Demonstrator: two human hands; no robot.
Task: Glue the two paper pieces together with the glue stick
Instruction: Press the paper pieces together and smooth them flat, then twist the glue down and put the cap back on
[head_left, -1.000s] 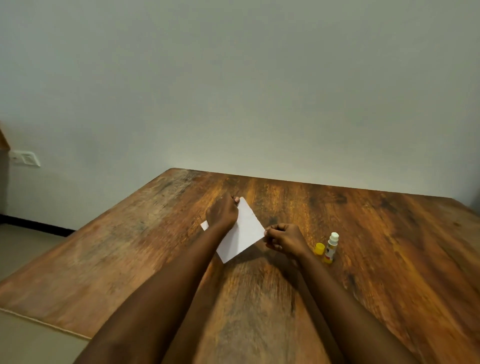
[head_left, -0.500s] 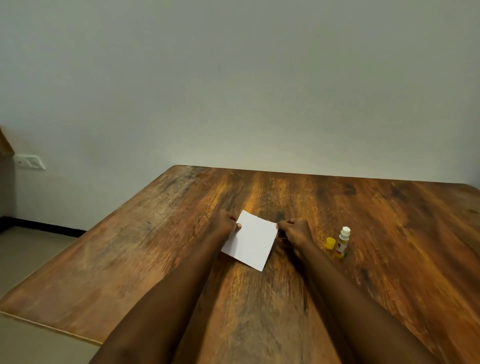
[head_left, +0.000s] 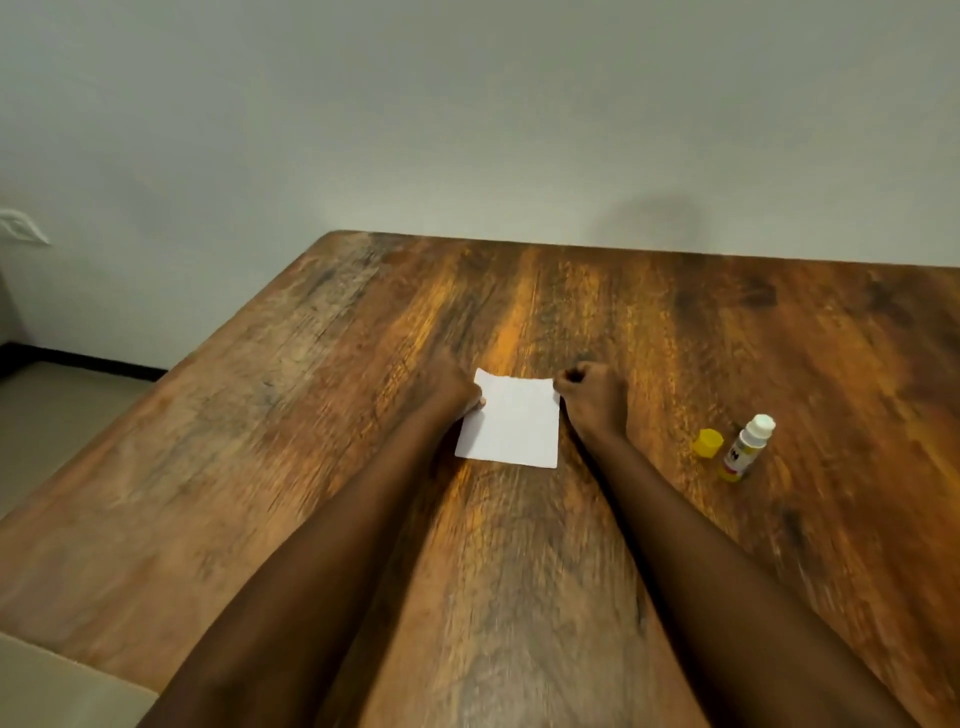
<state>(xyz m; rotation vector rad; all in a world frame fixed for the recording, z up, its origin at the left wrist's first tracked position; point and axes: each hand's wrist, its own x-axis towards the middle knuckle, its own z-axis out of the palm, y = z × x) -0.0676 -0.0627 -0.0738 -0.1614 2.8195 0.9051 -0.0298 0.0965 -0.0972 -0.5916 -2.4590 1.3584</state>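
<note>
Head view: both hands (head_left: 451, 391) (head_left: 592, 397), curled closed, pinch flat white square paper (head_left: 511, 423) on grainy wooden table (head_left: 311, 415).

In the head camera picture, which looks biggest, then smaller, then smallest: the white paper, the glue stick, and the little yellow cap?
1. white paper
2. glue stick
3. yellow cap

Both bare forearms reached forward from the near edge of the view, converging toward the middle. The left hand (head_left: 451, 387) lay palm down, knuckles up, its fingertips (head_left: 479, 401) pointing right. The right hand (head_left: 592, 397) was curled into a loose fist, fingers folded under toward the left, thumb side up. The two hands were level with each other and apart, wrists straight.
</note>
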